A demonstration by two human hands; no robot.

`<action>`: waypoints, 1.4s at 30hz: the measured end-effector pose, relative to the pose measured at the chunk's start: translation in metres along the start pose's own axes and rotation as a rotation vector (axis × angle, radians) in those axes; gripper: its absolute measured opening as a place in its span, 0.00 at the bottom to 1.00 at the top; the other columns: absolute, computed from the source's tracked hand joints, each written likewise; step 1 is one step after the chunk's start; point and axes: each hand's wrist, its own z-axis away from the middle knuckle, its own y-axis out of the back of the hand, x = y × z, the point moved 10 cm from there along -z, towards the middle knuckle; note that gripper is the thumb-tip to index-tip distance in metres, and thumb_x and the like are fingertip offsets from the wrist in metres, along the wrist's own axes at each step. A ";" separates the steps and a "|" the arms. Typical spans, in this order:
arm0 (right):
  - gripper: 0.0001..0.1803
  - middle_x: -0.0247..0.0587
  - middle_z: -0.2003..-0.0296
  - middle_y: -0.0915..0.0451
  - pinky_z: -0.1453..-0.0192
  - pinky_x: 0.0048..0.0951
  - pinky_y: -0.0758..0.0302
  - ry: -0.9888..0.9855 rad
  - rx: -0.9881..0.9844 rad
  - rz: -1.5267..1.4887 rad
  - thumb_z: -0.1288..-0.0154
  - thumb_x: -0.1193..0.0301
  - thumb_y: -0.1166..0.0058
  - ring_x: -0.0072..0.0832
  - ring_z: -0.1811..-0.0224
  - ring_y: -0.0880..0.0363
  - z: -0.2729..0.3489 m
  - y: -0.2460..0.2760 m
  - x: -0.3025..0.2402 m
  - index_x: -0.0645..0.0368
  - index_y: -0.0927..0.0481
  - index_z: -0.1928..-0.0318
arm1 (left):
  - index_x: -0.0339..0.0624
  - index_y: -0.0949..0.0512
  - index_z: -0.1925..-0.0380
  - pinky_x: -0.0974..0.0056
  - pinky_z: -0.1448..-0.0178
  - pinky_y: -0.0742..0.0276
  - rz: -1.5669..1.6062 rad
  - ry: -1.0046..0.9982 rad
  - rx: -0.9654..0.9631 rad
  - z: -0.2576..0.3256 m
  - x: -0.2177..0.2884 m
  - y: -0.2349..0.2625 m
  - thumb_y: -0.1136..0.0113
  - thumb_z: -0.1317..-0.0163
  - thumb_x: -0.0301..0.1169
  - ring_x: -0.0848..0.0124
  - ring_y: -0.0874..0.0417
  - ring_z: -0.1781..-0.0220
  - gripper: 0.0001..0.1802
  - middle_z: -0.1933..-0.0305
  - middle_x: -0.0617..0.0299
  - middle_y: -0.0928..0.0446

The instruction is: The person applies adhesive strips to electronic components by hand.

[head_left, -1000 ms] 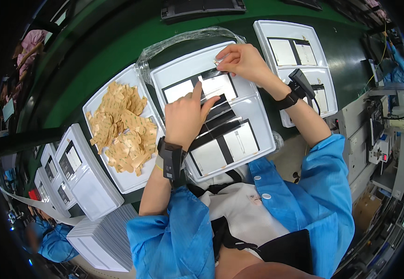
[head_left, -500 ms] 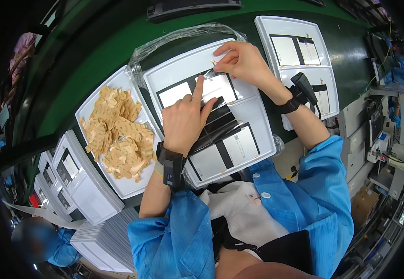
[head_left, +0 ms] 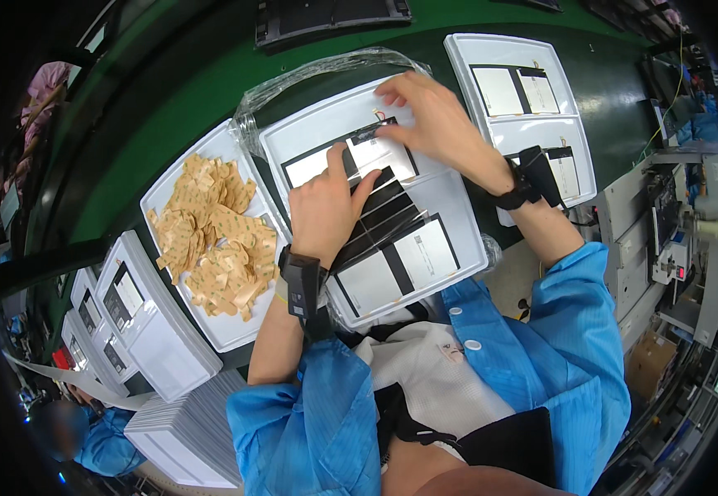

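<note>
Left hand (head_left: 323,211) lies flat, fingers spread, pressing on the black-and-white flat panels (head_left: 375,219) in the white tray (head_left: 293,145) right in front of the body; index finger reaches up onto the upper panel. It grips nothing, just holds the stack down. Right hand (head_left: 433,120) sits just above and right of the left hand, fingers curled, fingertips pinching at the top edge of the upper white panel near a small wire tab; whether it really has hold of it, cannot tell.

Versus 0.5 s ago: right hand is slightly further right along the panel edge, left hand stays planted in the same spot, tray unchanged.

Left of the left hand: another white tray (head_left: 156,194) heaped with tan adhesive strips (head_left: 214,240). Right of the right hand: 2 white trays (head_left: 458,50) holding more panels. Clear plastic bag (head_left: 326,66) lies beyond the right hand, tucked under the working tray. Black wrist straps on both wrists, blue sleeves.
</note>
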 end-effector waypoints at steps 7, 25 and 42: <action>0.21 0.37 0.65 0.12 0.52 0.25 0.19 -0.237 -0.192 -0.688 0.36 0.75 0.30 0.20 0.60 0.13 0.041 -0.003 -0.022 0.61 0.17 0.43 | 0.40 0.31 0.36 0.63 0.58 0.21 0.582 0.071 -0.019 0.020 -0.003 0.056 0.26 0.37 0.28 0.67 0.14 0.61 0.31 0.61 0.58 0.20; 0.21 0.36 0.63 0.12 0.51 0.27 0.17 0.012 0.162 -0.661 0.35 0.75 0.32 0.24 0.59 0.13 0.061 0.074 -0.117 0.62 0.20 0.43 | 0.35 0.23 0.46 0.74 0.55 0.18 1.012 0.092 0.210 0.079 0.011 0.103 0.27 0.38 0.19 0.76 0.12 0.56 0.21 0.60 0.59 0.13; 0.27 0.35 0.67 0.13 0.62 0.19 0.21 -0.402 -0.331 -0.512 0.36 0.77 0.31 0.18 0.64 0.14 0.129 0.011 -0.037 0.61 0.22 0.37 | 0.39 0.20 0.55 0.68 0.65 0.30 0.778 0.140 -0.111 0.123 0.016 0.098 0.43 0.37 0.29 0.73 0.22 0.74 0.12 0.73 0.60 0.21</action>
